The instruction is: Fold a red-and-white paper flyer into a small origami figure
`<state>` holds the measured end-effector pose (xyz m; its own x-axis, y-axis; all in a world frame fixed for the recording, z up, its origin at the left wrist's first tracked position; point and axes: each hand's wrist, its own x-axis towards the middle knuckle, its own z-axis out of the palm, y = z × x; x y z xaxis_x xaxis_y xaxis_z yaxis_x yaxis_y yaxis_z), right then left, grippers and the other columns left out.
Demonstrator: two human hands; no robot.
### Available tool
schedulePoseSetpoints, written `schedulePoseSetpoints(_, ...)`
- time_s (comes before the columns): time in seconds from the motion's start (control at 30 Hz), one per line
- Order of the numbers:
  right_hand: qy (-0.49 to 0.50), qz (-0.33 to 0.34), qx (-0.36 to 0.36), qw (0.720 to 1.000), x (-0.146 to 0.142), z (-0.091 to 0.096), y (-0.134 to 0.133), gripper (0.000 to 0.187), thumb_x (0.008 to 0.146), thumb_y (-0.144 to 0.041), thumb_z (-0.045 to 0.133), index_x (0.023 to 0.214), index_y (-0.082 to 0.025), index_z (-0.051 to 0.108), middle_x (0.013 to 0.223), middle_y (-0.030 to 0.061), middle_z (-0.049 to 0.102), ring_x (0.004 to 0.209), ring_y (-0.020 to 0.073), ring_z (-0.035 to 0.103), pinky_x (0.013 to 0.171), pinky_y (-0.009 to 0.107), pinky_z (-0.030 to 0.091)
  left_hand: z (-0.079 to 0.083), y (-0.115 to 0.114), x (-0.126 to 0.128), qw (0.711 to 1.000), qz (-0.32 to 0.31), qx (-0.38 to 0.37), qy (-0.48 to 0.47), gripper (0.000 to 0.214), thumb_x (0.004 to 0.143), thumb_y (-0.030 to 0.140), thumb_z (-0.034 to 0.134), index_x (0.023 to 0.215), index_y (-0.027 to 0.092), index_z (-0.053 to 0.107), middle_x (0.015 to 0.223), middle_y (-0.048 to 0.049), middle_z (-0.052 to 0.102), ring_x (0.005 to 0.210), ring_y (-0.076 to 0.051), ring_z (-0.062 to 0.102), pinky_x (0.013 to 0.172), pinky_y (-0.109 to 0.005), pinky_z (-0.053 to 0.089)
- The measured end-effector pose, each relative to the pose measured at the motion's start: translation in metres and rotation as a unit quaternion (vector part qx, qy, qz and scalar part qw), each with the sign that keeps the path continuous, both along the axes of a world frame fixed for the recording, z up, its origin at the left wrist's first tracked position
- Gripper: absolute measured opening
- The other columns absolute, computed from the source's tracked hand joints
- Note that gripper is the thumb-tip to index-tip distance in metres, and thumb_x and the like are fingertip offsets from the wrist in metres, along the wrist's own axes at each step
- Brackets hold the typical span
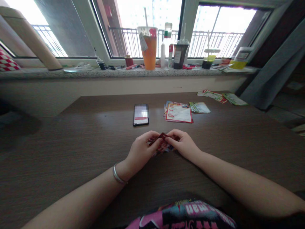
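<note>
Both my hands meet above the table's middle, pinching a small dark-red and multicoloured printed paper point(164, 145). My left hand point(143, 147), with a silver bangle on its wrist, grips the paper's left side between thumb and fingers. On the right side, my right hand point(184, 143) holds it the same way, its thumb pressed near the top corner. My fingers cover much of the paper, and I cannot tell whether it is folded. Beyond the left hand lies a phone point(141, 115) with its screen lit. A stack of red-bordered printed sheets point(179, 114) lies past the right hand.
Green-and-white cards point(200, 107) lie right of the stack, with more leaflets point(214, 96) at the table's back right edge. Behind the brown table point(83, 136), a stone windowsill point(114, 73) carries an orange drink cup point(150, 51), a dark cup point(180, 54), bottles and pens.
</note>
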<state>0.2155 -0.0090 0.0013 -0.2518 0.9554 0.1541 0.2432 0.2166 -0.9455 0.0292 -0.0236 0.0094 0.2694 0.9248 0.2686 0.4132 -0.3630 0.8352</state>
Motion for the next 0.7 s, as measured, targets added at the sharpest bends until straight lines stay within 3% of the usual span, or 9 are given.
schedulePoseSetpoints(0.33,0.06,0.005,-0.009,0.998,-0.0022,0.0059,-0.003,0.019,0.078,-0.037,0.065,0.083,-0.019,0.064,0.075,0.0011,0.066,0.068,0.0138,0.061,0.064,0.027,0.049,0.0006,-0.0031,-0.0013,0.997,0.028,0.034,0.068,0.016,0.089,0.034,0.057,0.086,0.021,0.067,0.08,0.0005,0.069,0.073,-0.014,0.063,0.068,-0.024,0.048)
schedulePoseSetpoints(0.7,0.057,0.01,0.001,0.998,-0.0016,0.0031,-0.0021,0.017,0.078,-0.036,0.064,0.081,-0.019,0.062,0.075,0.0007,0.062,0.068,0.0139,0.057,0.065,0.028,0.047,0.0028,-0.0032,0.0006,0.993,0.039,0.058,0.091,0.016,0.088,0.031,0.057,0.078,0.021,0.064,0.076,0.0018,0.067,0.071,-0.013,0.061,0.064,-0.022,0.045)
